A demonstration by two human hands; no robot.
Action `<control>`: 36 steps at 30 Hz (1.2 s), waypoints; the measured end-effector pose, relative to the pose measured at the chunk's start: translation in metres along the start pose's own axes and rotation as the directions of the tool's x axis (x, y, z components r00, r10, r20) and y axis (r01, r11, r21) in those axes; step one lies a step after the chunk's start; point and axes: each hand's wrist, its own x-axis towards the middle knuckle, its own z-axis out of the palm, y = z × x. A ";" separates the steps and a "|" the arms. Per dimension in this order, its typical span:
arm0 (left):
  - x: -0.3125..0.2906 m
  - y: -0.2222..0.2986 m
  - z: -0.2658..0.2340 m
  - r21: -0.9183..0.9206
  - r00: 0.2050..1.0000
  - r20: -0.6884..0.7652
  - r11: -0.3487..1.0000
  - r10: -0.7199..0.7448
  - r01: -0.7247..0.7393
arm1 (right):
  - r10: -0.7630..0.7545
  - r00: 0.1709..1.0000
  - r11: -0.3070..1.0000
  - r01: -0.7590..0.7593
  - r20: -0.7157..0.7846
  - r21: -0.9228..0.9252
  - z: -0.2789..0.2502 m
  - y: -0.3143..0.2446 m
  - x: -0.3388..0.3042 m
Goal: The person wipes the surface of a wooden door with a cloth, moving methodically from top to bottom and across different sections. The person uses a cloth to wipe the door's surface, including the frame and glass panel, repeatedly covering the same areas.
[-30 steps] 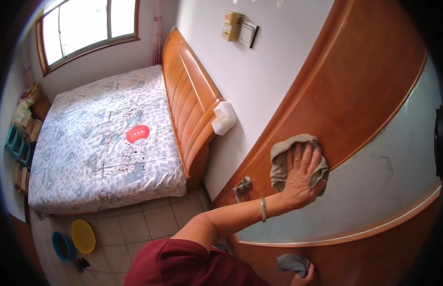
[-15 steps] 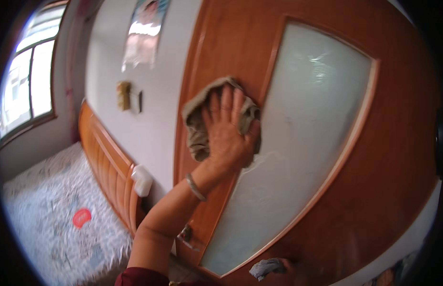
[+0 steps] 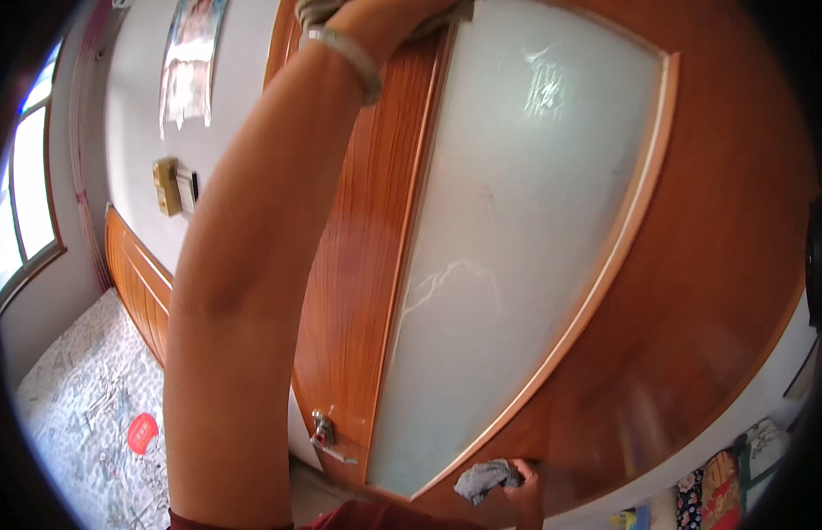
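My left arm reaches up across the view, and my left hand (image 3: 389, 13) is at the top edge, partly cut off. It presses a brownish cloth (image 3: 312, 11) against the top of a wooden door (image 3: 358, 265), beside its frosted glass panel (image 3: 517, 221). A bracelet (image 3: 347, 51) sits on that wrist. At the bottom, my right hand (image 3: 523, 490) holds a bunched grey cloth (image 3: 483, 480) against the door's lower rail, just below the glass.
A metal door handle (image 3: 327, 437) sticks out at the door's lower left. A bed (image 3: 84, 415) with a patterned sheet and a wooden headboard (image 3: 137, 283) lies to the left. A window (image 3: 26, 194), a wall poster (image 3: 190, 71) and a small wall box (image 3: 168, 185) are also on the left.
My left hand has slid the brownish cloth up the door, from the middle rail to the top edge, and the view has tilted upward. My right hand stays low with the grey cloth.
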 end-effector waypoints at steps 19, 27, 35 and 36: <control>-0.178 -0.017 -0.044 0.055 0.996 0.000 0.994 0.094 -0.094 | -0.161 0.986 0.973 0.165 0.040 -0.158 0.000 0.004 0.013; -0.298 -0.006 -0.075 -0.037 0.977 0.189 0.994 -0.096 0.105 | -0.123 0.992 0.982 0.123 0.009 -0.143 -0.001 0.013 0.002; -0.477 0.013 -0.121 0.047 0.858 0.396 0.941 -0.326 0.335 | -0.173 0.983 0.956 0.183 0.064 -0.229 0.003 -0.014 0.003; -0.505 0.016 -0.127 0.047 0.836 0.418 0.927 -0.357 0.372 | -0.184 0.979 0.951 0.200 0.087 -0.238 0.004 -0.015 0.000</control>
